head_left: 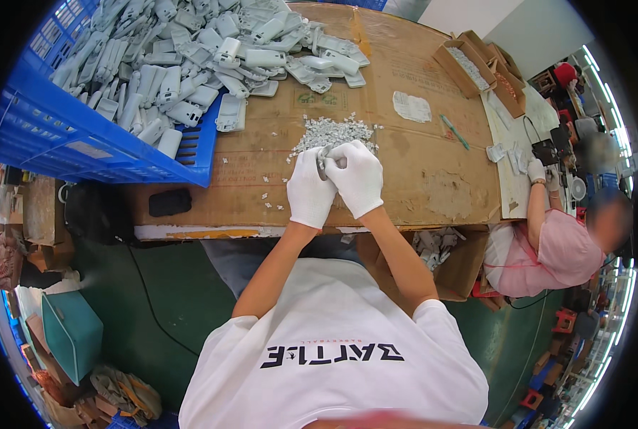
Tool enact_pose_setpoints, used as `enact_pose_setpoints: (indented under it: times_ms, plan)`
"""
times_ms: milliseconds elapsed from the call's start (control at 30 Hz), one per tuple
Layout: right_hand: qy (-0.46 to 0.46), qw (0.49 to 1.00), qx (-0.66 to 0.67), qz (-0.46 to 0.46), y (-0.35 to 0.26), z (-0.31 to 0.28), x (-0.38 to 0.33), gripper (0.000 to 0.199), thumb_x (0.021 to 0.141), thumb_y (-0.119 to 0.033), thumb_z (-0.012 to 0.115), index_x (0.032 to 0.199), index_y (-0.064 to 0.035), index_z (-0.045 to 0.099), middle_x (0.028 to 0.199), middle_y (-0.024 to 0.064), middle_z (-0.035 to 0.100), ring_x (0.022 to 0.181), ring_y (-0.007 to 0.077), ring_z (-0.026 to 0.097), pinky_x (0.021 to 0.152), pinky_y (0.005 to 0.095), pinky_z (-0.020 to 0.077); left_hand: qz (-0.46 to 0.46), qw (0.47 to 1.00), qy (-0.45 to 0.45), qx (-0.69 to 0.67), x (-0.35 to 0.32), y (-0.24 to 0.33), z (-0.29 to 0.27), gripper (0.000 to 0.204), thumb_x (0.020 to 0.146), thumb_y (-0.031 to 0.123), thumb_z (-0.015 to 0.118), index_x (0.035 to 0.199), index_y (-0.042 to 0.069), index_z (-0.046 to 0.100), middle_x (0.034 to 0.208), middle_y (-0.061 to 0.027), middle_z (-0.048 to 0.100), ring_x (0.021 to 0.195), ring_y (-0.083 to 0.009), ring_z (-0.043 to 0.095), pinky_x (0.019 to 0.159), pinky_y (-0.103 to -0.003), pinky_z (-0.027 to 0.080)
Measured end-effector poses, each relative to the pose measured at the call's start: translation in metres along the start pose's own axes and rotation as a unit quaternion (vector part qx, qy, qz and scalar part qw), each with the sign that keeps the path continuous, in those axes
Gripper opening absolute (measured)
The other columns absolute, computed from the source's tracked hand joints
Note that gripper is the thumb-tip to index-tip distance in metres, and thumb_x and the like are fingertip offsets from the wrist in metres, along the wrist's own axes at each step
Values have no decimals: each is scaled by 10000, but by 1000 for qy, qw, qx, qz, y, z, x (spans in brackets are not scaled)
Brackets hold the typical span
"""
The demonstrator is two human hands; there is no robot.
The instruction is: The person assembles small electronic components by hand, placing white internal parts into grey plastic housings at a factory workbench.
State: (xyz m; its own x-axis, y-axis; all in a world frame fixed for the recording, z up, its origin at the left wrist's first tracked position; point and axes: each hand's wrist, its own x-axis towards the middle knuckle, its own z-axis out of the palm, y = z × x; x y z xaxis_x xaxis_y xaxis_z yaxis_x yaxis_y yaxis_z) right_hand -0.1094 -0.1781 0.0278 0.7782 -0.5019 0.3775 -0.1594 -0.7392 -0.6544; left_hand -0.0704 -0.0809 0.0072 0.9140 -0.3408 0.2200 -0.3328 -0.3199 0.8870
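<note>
Both my hands wear white gloves and meet over the near edge of a heap of tiny white plastic pieces [337, 133]. My left hand [310, 189] is closed around a small greyish plastic part [323, 163], mostly hidden by the gloves. On the same part, the fingers of my right hand [359, 180] are pinched together at its right side. Whether a tiny piece is also between those fingers cannot be made out. Beyond the heap and to the left lies a large pile of pale grey plastic housings [261, 58], spilling from a blue crate [97, 132].
Brown cardboard [426, 161] covers the table. On it lie a paper slip [412, 107], a green pen [454, 133] and a dark pouch [170, 202]. Small-parts boxes [465, 68] stand at far right. A co-worker in pink [565, 250] sits right; an open carton [462, 268] is below the edge.
</note>
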Motion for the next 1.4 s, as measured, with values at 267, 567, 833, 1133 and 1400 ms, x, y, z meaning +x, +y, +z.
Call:
enact_pose_setpoints:
  times_ms: [267,567,833,1133,1400]
  plan:
    - [24,991,105,77,18,-4,5,157,815,-137,761,880,-15,687,817,60,673,711,162,654,706,320,538,103,993,-1,-53,2,-11,-2,284,789,58,721,1060,82,636,957,-108,649,806,-294,650,710,-363,528]
    - [-67,985,138,81,12,-7,-9,135,814,-97,743,919,-30,692,873,113,669,781,221,671,719,328,521,87,991,-58,-85,2,-10,-21,240,818,23,631,1054,37,676,933,-147,676,836,-320,675,725,-372,536]
    - [-25,990,128,62,-2,-13,-12,154,866,-38,691,1018,-15,703,926,62,672,800,112,630,726,271,503,44,995,-55,-77,15,4,-23,161,835,35,620,980,21,690,844,-158,687,764,-274,687,705,-344,535]
    - [-2,969,235,75,-1,-16,-31,275,870,14,633,1140,-26,663,1055,120,652,947,211,676,817,317,533,-40,975,-87,-201,16,-5,-20,116,846,30,623,930,7,699,740,-54,667,698,-52,579,645,-257,483]
    - [41,986,161,17,-9,-17,-36,262,839,35,652,1092,-32,664,1043,120,650,926,245,667,813,326,529,-71,952,-116,-274,14,-12,-21,115,855,10,610,924,3,702,766,-17,669,730,-26,547,645,-230,463]
